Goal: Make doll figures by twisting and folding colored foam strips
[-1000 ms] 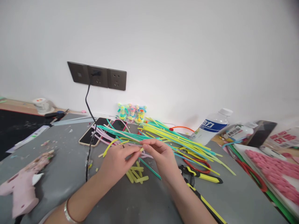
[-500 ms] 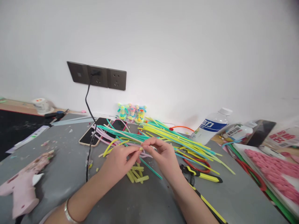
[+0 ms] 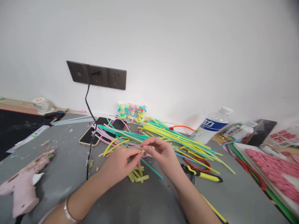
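Observation:
My left hand (image 3: 122,160) and my right hand (image 3: 160,152) meet above the middle of the table, thumbs and forefingers pinched together. Between the fingertips shows a tiny piece of yellow pipe cleaner (image 3: 143,151), mostly hidden by the fingers. Just below the hands lies a small pile of short yellow-green pipe cleaner pieces (image 3: 139,177). Behind them spreads a loose bundle of long pipe cleaners (image 3: 177,138) in yellow, teal and lilac. Yellow-and-black cutters (image 3: 207,176) lie beside my right wrist, partly covered by the forearm.
A pink glue gun (image 3: 23,183) rests at the left. Two phones (image 3: 90,135) lie under a black cable (image 3: 88,152). Three small fuzzy figures (image 3: 132,112) stand by the wall. A bottle (image 3: 211,126) and a pink braided piece (image 3: 273,174) are on the right.
The pinched fingertips have shifted slightly right, and a bit more of the yellow piece shows. My left hand now covers more of the short-piece pile. Other things stay put.

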Motion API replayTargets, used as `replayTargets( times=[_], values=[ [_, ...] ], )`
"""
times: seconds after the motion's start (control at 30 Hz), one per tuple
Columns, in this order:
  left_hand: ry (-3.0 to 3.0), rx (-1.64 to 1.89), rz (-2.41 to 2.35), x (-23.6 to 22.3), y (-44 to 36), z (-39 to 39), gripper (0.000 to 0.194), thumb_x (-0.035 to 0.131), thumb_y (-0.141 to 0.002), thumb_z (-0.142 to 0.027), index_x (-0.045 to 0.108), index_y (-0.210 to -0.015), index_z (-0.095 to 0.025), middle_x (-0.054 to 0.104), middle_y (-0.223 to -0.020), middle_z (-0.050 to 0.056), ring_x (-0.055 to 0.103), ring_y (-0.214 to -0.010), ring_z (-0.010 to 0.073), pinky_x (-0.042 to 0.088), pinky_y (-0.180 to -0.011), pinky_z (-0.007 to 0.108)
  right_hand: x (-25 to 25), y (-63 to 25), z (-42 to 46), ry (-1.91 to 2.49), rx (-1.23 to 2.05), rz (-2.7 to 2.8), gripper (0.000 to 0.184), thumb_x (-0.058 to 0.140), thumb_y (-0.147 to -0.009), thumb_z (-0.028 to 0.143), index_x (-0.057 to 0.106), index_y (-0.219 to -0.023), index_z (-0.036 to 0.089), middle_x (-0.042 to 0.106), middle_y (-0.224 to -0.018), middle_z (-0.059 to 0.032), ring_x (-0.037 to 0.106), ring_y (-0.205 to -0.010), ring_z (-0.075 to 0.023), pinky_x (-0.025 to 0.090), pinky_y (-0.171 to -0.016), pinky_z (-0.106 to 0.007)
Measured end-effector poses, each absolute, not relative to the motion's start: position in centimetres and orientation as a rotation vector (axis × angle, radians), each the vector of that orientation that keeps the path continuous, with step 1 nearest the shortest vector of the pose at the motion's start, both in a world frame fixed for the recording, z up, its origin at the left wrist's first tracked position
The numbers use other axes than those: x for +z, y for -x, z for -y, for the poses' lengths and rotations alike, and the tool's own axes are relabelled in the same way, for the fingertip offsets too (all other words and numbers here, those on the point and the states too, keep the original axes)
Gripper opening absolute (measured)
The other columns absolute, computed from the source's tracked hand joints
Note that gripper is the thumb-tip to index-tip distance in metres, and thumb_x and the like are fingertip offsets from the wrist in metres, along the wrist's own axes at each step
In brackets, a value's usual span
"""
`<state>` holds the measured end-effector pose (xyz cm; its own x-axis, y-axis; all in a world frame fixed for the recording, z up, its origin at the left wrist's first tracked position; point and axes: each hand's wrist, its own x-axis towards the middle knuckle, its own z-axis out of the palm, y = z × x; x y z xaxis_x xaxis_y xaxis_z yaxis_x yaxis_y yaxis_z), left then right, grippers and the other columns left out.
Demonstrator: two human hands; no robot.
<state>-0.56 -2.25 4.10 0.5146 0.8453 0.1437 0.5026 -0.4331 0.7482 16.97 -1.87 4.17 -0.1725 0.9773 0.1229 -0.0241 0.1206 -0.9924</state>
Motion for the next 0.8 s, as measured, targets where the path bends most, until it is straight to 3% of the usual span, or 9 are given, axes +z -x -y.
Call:
replayTargets(
  times=[0.17, 0.27, 0.37, 0.53, 0.8],
  values=[
    [-2.041, 0.739, -1.127, 4.0, 0.5, 2.1, 0.038, 0.043, -0.095, -0.028, 0.061, -0.063, -0.021, 0.070, -0.062, -0.002, 0.064, -0.057, 0.0141, 0.044, -0.058, 0.023, 4.0, -17.1, 1.9, 1.093, 0.913, 1.513, 0.020, 0.068, -0.082, 0.028, 0.068, -0.102, 0.023, 0.074, -0.092, -0.0055, 0.067, -0.083, -0.0217, 0.054, -0.078, -0.037],
    [-2.016, 0.796, -1.137, 4.1, 0.5, 2.0, 0.035, 0.045, -0.094, -0.026, 0.060, -0.064, -0.020, 0.071, -0.063, -0.002, 0.064, -0.058, 0.0134, 0.046, -0.060, 0.021, 3.9, -17.0, 2.1, 1.103, 0.557, 1.651, 0.007, 0.064, -0.086, 0.020, 0.069, -0.090, 0.023, 0.073, -0.086, -0.0043, 0.066, -0.077, -0.0206, 0.050, -0.078, -0.037],
    [-2.015, 0.823, -1.147, 4.1, 0.5, 1.9, 0.032, 0.046, -0.094, -0.025, 0.061, -0.066, -0.020, 0.071, -0.063, -0.003, 0.064, -0.057, 0.0126, 0.046, -0.059, 0.020, 3.6, -16.7, 2.3, 1.048, 0.409, 1.749, 0.008, 0.064, -0.088, 0.018, 0.068, -0.084, 0.024, 0.072, -0.082, -0.0042, 0.067, -0.079, -0.0214, 0.049, -0.076, -0.036],
    [-2.081, 0.855, -1.134, 3.9, 0.5, 1.9, 0.031, 0.046, -0.092, -0.018, 0.058, -0.063, -0.020, 0.069, -0.060, -0.004, 0.065, -0.058, 0.0108, 0.046, -0.060, 0.018, 3.1, -16.3, 2.5, 1.009, 0.373, 1.760, 0.009, 0.065, -0.087, 0.016, 0.070, -0.087, 0.024, 0.075, -0.085, -0.0035, 0.068, -0.080, -0.0210, 0.049, -0.076, -0.035],
    [-2.071, 0.907, -1.073, 3.9, 0.5, 2.1, 0.029, 0.046, -0.094, -0.019, 0.059, -0.067, -0.020, 0.068, -0.063, -0.003, 0.066, -0.059, 0.0104, 0.048, -0.058, 0.016, 3.0, -16.2, 2.7, 1.113, 0.574, 1.569, 0.007, 0.071, -0.081, 0.018, 0.074, -0.086, 0.023, 0.077, -0.083, -0.0020, 0.070, -0.081, -0.0210, 0.052, -0.077, -0.032]
  ],
)
